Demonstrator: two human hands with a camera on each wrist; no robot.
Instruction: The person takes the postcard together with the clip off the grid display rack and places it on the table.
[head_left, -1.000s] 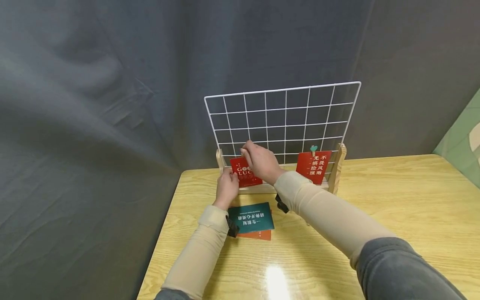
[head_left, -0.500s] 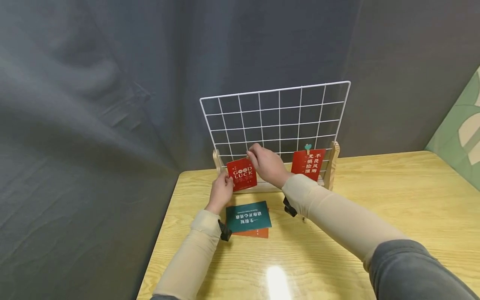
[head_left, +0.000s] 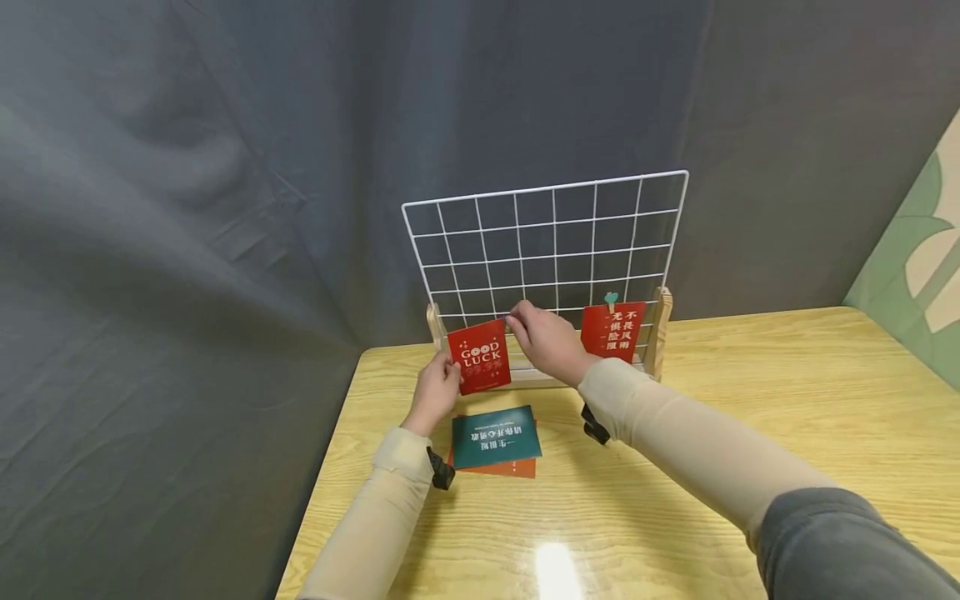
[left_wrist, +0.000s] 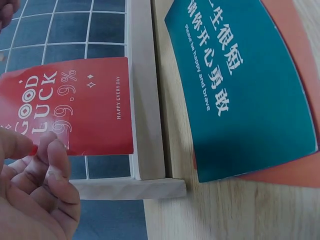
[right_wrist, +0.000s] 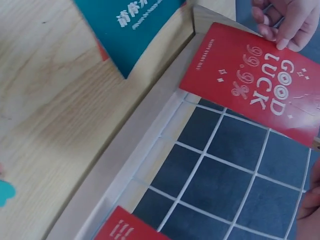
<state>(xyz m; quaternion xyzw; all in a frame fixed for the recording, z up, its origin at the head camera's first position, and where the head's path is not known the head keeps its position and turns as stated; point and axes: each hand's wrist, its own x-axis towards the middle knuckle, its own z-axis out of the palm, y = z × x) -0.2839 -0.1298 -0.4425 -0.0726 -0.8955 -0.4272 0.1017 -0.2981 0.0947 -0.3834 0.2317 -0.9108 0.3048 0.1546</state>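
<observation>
A thin, smooth red card [head_left: 480,358], rectangular and printed in white with GOOD LUCK and 99.9%, is held slightly tilted in front of the left end of a white wire grid [head_left: 555,222]; its left edge is pinched between the thumb and fingers of the left hand [head_left: 435,390]; at its upper right corner the curled fingers of the right hand [head_left: 551,343] are brought together on a small wooden piece [right_wrist: 316,144], mostly hidden by the frame edge in the right wrist view; whether the card touches the wires cannot be told.

The grid's square openings are carried by a pale wooden stand [head_left: 658,342] with rounded posts; near the right post a second red card [head_left: 611,335] is hung by a clip with a turquoise heart [head_left: 611,297]; on the yellowish wood-grained table [head_left: 750,375], just before the stand, a flat teal card [head_left: 495,437] with white lettering is laid partly over an orange card [head_left: 517,469]; behind everything, a softly creased dark grey cloth [head_left: 225,250] is hung.
</observation>
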